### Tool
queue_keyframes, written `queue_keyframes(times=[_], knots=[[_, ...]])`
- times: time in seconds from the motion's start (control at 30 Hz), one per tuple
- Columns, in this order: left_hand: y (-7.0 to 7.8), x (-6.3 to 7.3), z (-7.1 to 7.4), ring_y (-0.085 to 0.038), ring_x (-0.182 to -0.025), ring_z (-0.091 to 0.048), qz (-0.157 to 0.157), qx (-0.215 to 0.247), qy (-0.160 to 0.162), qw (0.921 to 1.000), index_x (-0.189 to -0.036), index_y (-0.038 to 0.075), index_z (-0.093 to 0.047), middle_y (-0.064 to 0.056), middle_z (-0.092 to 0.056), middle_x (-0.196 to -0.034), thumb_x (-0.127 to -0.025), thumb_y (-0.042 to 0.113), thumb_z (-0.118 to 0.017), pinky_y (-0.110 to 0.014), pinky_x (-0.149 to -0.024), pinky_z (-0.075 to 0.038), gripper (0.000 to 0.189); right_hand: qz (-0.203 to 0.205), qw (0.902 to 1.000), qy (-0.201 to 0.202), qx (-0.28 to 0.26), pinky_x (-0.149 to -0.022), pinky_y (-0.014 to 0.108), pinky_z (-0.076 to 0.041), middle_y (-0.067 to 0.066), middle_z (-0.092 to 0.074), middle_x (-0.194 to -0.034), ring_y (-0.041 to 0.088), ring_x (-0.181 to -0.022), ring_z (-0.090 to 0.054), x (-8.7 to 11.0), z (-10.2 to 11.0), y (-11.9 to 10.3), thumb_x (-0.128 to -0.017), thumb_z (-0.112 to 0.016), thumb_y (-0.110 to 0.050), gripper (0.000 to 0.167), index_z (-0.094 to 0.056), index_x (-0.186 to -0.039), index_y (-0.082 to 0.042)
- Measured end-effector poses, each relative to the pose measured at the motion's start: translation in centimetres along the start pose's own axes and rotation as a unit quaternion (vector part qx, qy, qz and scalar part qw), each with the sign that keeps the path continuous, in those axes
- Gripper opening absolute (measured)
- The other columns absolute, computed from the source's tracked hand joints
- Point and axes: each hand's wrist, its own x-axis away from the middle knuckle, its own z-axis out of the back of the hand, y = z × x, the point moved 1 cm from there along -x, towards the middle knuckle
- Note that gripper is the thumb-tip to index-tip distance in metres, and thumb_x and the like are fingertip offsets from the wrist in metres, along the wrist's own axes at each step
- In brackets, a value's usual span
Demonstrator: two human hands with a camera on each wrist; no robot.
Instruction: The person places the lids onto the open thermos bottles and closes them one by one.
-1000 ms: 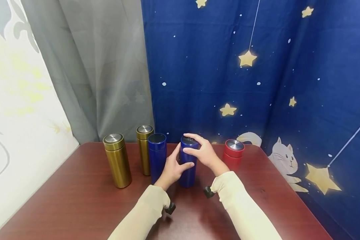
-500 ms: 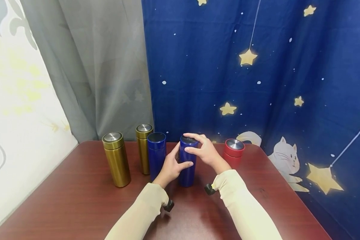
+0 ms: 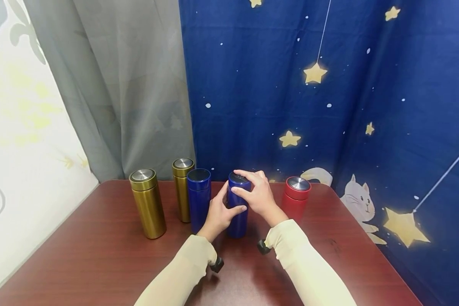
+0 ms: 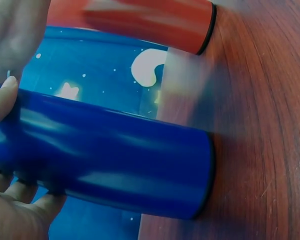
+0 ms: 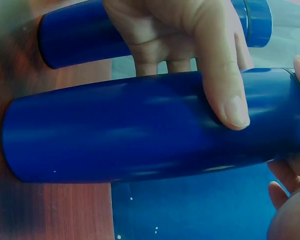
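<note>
A blue vacuum flask [image 3: 238,219] with a dark top stands upright on the table. My left hand [image 3: 219,214] holds its body, the thumb lying across the front and the fingers reaching behind. Over its cap [image 3: 240,179], my right hand [image 3: 261,195] grips from above with curled fingers and thumb. In the right wrist view the left thumb [image 5: 235,107] presses on the flask's side, and the right hand [image 5: 292,215] is partly cut off at the edge. A second blue flask [image 3: 199,199] stands just left of the left hand, partly hidden by it.
Two gold flasks, one nearer [image 3: 149,208] and one farther back [image 3: 182,191], stand to the left. A red flask [image 3: 296,199] stands to the right, beyond the right wrist. The brown table [image 3: 80,255] ends at a grey curtain [image 3: 153,106] and a blue starry curtain [image 3: 252,85].
The right hand has turned slightly on the cap, its wrist and forearm shifting a little left. The left hand keeps its hold, and the flasks stay in place.
</note>
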Motion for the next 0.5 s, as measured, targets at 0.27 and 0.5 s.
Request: queue_keyframes(times=[0.27,0.5], knots=[[-3.6,-0.7,-0.8,-0.032,-0.116,-0.06,-0.001,-0.018,0.028,0.9994,-0.152,0.007,-0.031,-0.016,-0.053,-0.139,-0.077,0.012,-0.084,-0.044,-0.093,-0.049,0.092,-0.017,0.9998,0.002,0.012,-0.087,0.044,-0.039,0.002,-0.067,-0.114,0.02,-0.103,-0.046,-0.1,0.1,-0.2,-0.082,-0.077,-0.037,0.049,-0.065,-0.128,-0.024],[-4.0,-0.5,-0.8,-0.027,-0.118,-0.059,0.01,-0.017,0.03,0.9994,-0.153,0.01,-0.03,-0.011,-0.052,-0.141,-0.077,0.018,-0.084,-0.04,-0.095,-0.049,0.093,-0.032,0.9994,-0.008,0.006,-0.089,0.048,-0.037,0.003,-0.065,-0.119,0.022,-0.107,-0.044,0.1,-0.1,-0.3,-0.083,-0.075,-0.038,0.049,-0.064,-0.13,-0.025]])
